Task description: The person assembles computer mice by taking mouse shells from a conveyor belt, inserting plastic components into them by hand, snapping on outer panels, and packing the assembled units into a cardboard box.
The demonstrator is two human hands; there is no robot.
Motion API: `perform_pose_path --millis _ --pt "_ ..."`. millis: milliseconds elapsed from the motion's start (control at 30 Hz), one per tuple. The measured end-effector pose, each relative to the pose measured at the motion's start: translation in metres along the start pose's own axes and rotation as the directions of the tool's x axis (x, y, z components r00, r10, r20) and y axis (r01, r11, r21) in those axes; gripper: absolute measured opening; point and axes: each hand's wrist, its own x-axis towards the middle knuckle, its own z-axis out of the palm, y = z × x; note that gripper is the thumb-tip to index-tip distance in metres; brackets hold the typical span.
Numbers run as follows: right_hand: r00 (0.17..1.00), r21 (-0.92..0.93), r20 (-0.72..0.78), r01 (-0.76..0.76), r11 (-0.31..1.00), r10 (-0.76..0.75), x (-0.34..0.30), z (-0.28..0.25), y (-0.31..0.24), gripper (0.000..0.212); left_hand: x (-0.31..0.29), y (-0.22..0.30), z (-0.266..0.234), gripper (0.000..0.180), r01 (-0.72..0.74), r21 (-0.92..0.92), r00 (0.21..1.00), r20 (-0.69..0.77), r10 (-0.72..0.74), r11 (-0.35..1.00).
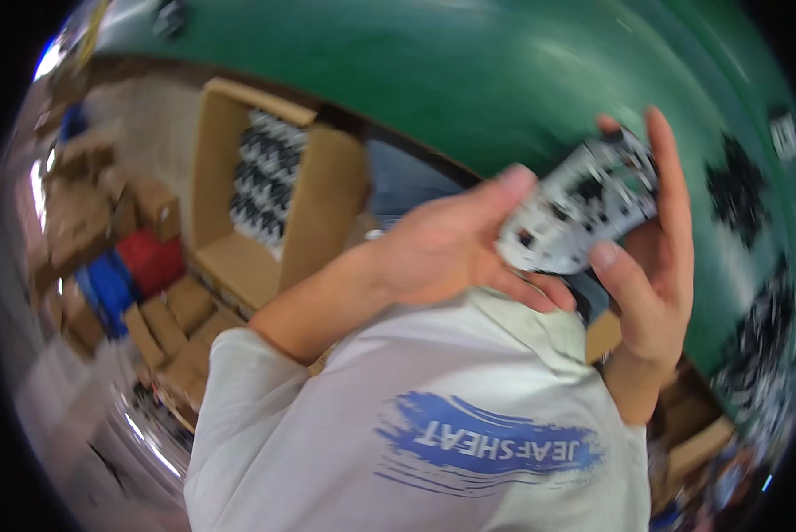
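A pale grey-white plastic housing point(565, 213), long and rounded, is held up between my hands over the near edge of the green table. Small black pieces and openings show on the side facing up. My left hand point(447, 235) grips its left end, thumb on the upper edge and fingers underneath. Around the right side wraps my right hand point(655, 266), its thumb at the lower edge and its fingers along the far side. Motion blur hides the housing's finer details and exact kind.
An open cardboard box point(327, 208) at left holds rows of black and grey parts point(267, 182). Dark parts lie heaped point(737, 191) on the green table point(504, 66) at right. Cartons point(79, 213), a red bin point(150, 260) and a blue bin point(107, 293) stand far left.
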Motion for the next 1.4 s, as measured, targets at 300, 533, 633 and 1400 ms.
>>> perform_pose_path --millis 300,533,633,1400 --pt "0.892 -0.352 0.446 0.102 0.931 0.071 0.036 0.033 0.010 0.086 -0.122 0.000 -0.079 0.059 -0.204 0.581 0.769 -0.403 0.496 0.788" --pt "0.959 -0.509 0.223 -0.039 0.860 0.175 0.059 0.007 0.010 0.060 -0.310 -0.050 -0.272 0.078 -0.052 0.751 0.173 -0.643 0.746 0.659" --pt "0.958 -0.454 0.217 -0.069 0.888 0.185 0.068 -0.014 0.034 0.055 -0.373 -0.119 -0.351 0.079 0.233 0.671 0.065 -0.733 0.677 0.704" --pt "0.970 -0.566 0.228 0.059 0.822 0.087 0.058 -0.008 0.021 0.042 -0.337 -0.101 -0.411 0.067 0.391 0.630 -0.239 -0.635 0.735 0.671"
